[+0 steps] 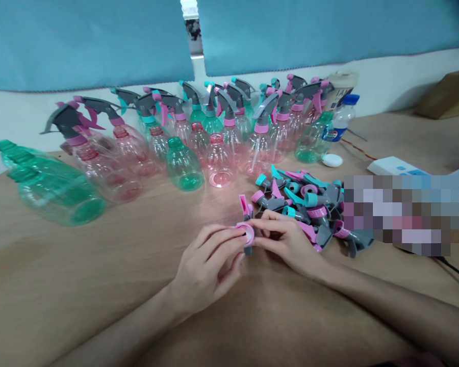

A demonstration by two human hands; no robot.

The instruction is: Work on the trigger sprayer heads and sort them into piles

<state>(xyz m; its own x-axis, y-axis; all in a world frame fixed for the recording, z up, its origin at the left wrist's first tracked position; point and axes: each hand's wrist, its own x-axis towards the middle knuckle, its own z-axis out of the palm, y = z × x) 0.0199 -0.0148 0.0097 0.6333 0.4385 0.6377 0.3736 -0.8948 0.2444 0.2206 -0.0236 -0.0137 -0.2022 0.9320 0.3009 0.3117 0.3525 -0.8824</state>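
Between my two hands is a grey and pink trigger spray head (247, 233), its round pink collar turned toward me. My left hand (210, 262) is closed on the collar, with fingertips at its opening. From the other side, my right hand (286, 242) pinches the same spray head. Just beyond my right hand lies a heap of loose spray heads (302, 201) in grey, pink and teal. Behind the hands stand open-necked bottles, among them a clear pink bottle (219, 162) and a green bottle (183, 165).
Rows of bottles with spray heads (229, 120) stand along the back. Green bottles (57, 188) lean or lie at the left. A blue-capped bottle (342, 120), a white round object (332, 160) and a cardboard box (449, 94) are at the right, near a pixelated area and a black cable.
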